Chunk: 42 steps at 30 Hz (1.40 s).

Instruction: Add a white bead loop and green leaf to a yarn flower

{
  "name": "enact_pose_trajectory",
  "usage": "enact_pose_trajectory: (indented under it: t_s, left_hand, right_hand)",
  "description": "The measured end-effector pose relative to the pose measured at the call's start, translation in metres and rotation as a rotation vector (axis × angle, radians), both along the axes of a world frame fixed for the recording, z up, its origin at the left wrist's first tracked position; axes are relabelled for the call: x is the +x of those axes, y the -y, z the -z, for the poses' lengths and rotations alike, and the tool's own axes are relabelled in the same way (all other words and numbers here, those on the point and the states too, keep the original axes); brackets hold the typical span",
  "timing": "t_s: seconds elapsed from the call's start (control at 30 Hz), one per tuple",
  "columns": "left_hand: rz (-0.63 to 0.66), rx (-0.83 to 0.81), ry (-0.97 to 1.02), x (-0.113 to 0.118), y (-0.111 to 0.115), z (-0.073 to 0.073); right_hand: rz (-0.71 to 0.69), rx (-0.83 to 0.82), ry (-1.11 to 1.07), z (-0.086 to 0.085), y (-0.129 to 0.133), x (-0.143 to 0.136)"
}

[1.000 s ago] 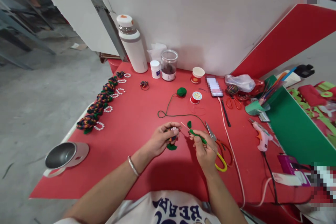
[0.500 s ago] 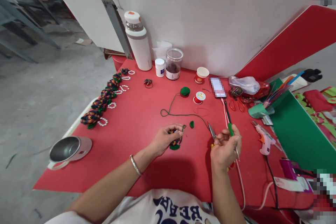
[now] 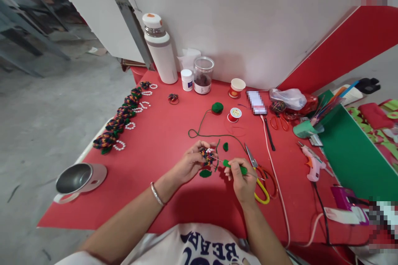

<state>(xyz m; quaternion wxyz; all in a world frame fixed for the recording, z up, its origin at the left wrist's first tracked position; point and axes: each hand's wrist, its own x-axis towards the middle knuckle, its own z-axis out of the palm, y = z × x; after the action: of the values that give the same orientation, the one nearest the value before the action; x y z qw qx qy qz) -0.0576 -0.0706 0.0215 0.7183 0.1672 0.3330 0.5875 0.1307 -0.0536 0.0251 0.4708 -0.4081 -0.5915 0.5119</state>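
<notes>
My left hand is closed on a small multicoloured yarn piece with pinkish-white beads on it. A green yarn strand hangs at its right side. In my right hand is a green-handled hook, its thin metal shaft pointing left and reaching the yarn piece. One green leaf-shaped piece lies just below my left hand, and a smaller green piece lies above the hook. Scissors with yellow and orange handles rest open on the table right of my right hand.
On the red table, finished yarn pieces with bead loops line the left, above a mug. Behind are a bottle, a jar, green yarn, red thread and a phone. A glue gun lies right.
My right hand has moved left and turned the hook toward the yarn piece, uncovering the scissors' handles. The yarn piece is turned in my left hand, showing beads.
</notes>
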Motion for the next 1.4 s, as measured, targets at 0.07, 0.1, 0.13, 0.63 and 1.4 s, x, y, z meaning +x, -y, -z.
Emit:
enact_pose_trajectory:
  t_s: [0.07, 0.1, 0.13, 0.63, 1.4]
  left_hand:
    - [0.001, -0.003, 0.005, 0.001, 0.000, 0.001]
    - [-0.002, -0.007, 0.002, 0.001, 0.000, 0.001]
    - [-0.003, -0.013, -0.007, 0.001, 0.000, 0.001]
    - [0.112, -0.063, -0.066, 0.003, 0.000, 0.004]
    - [0.158, -0.021, -0.116, 0.006, 0.003, -0.001]
  right_hand:
    - [-0.006, 0.003, 0.030, 0.000, -0.001, 0.000]
    - [-0.014, 0.011, 0.047, 0.000, 0.000, 0.000]
    - [-0.021, 0.019, 0.059, -0.001, 0.000, -0.001]
    - [-0.043, 0.281, 0.298, -0.004, 0.000, -0.001]
    - [-0.272, 0.106, 0.268, 0.001, -0.008, -0.010]
